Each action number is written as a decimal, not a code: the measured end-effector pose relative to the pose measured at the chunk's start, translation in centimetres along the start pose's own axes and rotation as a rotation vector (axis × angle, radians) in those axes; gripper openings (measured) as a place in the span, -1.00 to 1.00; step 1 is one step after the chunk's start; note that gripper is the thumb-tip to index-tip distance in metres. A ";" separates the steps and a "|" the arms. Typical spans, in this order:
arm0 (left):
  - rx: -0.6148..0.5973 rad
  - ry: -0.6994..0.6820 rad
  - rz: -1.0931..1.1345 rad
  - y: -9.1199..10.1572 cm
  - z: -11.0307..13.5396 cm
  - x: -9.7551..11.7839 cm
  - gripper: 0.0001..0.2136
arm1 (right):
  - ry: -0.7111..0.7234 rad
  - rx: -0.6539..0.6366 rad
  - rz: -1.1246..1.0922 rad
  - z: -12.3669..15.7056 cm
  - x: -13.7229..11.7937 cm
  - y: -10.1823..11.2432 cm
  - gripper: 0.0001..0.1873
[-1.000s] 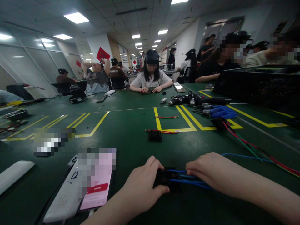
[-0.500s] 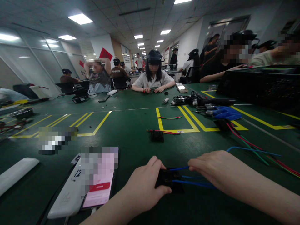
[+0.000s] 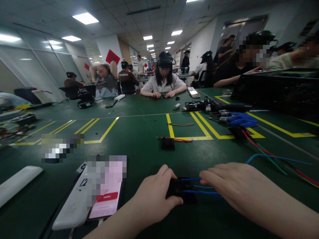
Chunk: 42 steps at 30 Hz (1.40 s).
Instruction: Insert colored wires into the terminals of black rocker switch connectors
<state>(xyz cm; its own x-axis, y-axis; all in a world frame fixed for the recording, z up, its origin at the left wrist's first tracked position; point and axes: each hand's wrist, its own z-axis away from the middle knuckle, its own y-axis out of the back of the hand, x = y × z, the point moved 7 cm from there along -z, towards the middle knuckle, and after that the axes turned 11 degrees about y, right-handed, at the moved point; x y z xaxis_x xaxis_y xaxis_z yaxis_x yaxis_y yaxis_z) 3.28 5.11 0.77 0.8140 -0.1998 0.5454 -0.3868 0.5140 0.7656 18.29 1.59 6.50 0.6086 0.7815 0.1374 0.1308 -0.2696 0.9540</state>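
My left hand (image 3: 156, 191) is closed around the left end of a small black rectangular block (image 3: 183, 186), thumb on the near side and fingers on the far side. Several blue wires (image 3: 203, 192) run out of the block's right side. My right hand (image 3: 228, 182) has its fingertips pressed together on the far blue wire, a short way from the block. The other blue wires pass beneath this hand, and a loose blue end shows beyond its wrist. My palm hides part of the wires.
Beyond my hands lie a second black block (image 3: 167, 143) with red wires and a thin red-green wire pair (image 3: 180, 124). Blue-handled tools (image 3: 240, 120) are at the right. On the left are a phone (image 3: 104, 209) and a white power bank (image 3: 71, 207). A person (image 3: 164, 83) sits opposite.
My right hand has shifted slightly, its wrist turning a little, and the loose blue wire end has swung to the right. The left hand keeps its hold on the block.
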 end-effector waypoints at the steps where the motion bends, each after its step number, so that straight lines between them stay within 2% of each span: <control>1: -0.002 0.003 -0.003 0.0 0.0 0.0 -0.68 | -0.016 -0.025 -0.011 0.1 0.2 -0.3 -0.81; 6: -0.023 0.025 -0.021 0.2 0.1 0.2 -0.69 | -0.168 -0.319 -0.181 0.9 1.7 -3.3 -0.79; 9: -0.024 0.020 -0.028 0.2 0.1 0.4 -0.68 | -0.192 -0.371 -0.232 1.1 2.0 -3.7 -0.75; 12: -0.033 0.022 -0.031 0.1 0.1 0.4 -0.68 | -0.150 -0.276 -0.207 0.7 1.7 -2.6 -0.74; 16: -0.029 0.013 -0.033 0.0 0.2 0.3 -0.67 | 0.017 -0.005 -0.017 -0.1 -0.1 0.2 -0.73; 19: -0.016 0.000 -0.032 0.0 0.2 0.2 -0.68 | 0.072 0.066 0.083 -0.1 -1.1 0.9 -0.75; 21: -0.016 -0.002 -0.029 0.0 0.1 0.2 -0.68 | 0.037 0.020 0.056 0.1 -0.7 0.4 -0.78; 26: -0.019 0.004 -0.017 0.0 0.0 0.2 -0.69 | -0.153 -0.308 -0.147 1.2 1.5 -3.0 -0.79; 29: -0.021 0.009 -0.019 0.1 0.0 0.2 -0.68 | -0.190 -0.367 -0.222 1.3 1.9 -3.5 -0.76; 31: -0.029 0.016 -0.021 0.0 0.1 0.2 -0.68 | -0.172 -0.309 -0.218 1.0 1.8 -2.9 -0.77; 37: -0.023 0.010 -0.020 0.1 0.2 0.3 -0.68 | 0.049 0.053 0.034 -0.2 -0.6 1.0 -0.75; 40: -0.023 0.004 -0.025 -0.1 0.2 0.3 -0.67 | 0.069 0.087 0.096 -0.2 -1.0 1.3 -0.73; 42: -0.026 0.005 -0.029 -0.1 0.1 0.2 -0.66 | 0.035 0.038 0.052 0.0 -0.4 0.6 -0.77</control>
<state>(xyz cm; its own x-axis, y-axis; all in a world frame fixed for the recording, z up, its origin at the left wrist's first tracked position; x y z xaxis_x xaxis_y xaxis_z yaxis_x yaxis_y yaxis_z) 3.48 4.93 0.86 0.8266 -0.2107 0.5218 -0.3521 0.5296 0.7717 18.14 1.05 7.03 0.5876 0.7849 0.1969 0.1292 -0.3312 0.9347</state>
